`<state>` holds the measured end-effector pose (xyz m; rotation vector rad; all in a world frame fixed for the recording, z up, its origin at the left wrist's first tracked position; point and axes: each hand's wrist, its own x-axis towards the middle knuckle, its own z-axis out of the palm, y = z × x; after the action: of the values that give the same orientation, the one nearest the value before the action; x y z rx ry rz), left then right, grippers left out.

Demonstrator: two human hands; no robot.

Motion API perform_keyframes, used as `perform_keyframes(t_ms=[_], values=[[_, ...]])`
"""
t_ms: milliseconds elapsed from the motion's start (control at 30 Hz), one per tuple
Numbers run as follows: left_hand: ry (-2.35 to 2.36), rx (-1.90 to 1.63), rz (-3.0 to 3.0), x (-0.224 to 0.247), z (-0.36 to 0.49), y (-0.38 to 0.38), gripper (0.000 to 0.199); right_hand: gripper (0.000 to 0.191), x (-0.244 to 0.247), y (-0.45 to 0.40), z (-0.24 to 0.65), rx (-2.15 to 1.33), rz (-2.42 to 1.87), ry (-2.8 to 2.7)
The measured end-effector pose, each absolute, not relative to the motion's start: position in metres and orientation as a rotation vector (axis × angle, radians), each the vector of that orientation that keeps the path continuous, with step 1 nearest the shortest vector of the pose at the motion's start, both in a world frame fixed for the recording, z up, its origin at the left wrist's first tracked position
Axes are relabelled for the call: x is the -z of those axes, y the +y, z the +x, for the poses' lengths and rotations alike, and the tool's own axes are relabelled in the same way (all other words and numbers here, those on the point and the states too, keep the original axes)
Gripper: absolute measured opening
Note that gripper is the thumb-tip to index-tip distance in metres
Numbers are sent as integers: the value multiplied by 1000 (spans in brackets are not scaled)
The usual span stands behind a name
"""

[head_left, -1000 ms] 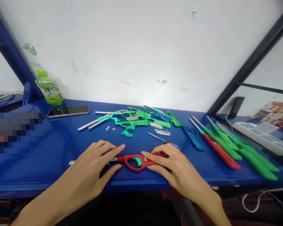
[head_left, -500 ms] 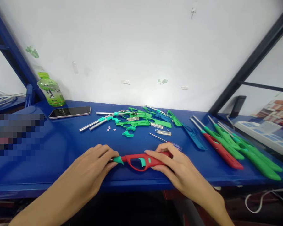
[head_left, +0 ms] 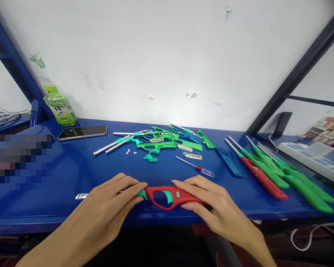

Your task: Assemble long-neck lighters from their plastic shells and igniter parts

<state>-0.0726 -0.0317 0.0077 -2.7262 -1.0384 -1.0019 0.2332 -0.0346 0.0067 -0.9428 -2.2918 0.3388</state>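
Observation:
A red gas lighter (head_left: 161,196) with a teal trigger lies level between my two hands, just above the table's front part. My left hand (head_left: 115,200) is closed round its teal collar and metal tube; the tube's silver tip (head_left: 81,196) sticks out to the left. Its red handle is gripped by my right hand (head_left: 208,194), fingers on top and thumb below, hiding the handle's end. Behind the right hand lies a screwdriver (head_left: 199,168) with a clear purple handle. Loose green casing halves (head_left: 158,145), teal triggers (head_left: 151,155), metal tubes (head_left: 113,145) and small clear fuel tanks (head_left: 193,156) lie farther back.
Several whole lighters (head_left: 267,181), one red and the others green, lie at the right. A blue casing half (head_left: 228,159) is beside them. A phone (head_left: 82,132) and a green drink bottle (head_left: 60,107) stand at the back left of the blue table (head_left: 44,185).
The lighter has come slightly nearer to me. My left hand has slid right along the tube to the collar, so the tip now shows. The screwdriver handle is uncovered.

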Motion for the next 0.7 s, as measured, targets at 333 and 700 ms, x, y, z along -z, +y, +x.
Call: perform_keyframes(t_ms=[333, 700], values=[[-947, 1010, -2506, 0, -76, -34, 35, 41, -1, -38, 227, -273, -936, -2251], [-875, 1114, -2535, -4, -69, -33, 50, 40, -1, -40, 223, -330, -971, -2233]])
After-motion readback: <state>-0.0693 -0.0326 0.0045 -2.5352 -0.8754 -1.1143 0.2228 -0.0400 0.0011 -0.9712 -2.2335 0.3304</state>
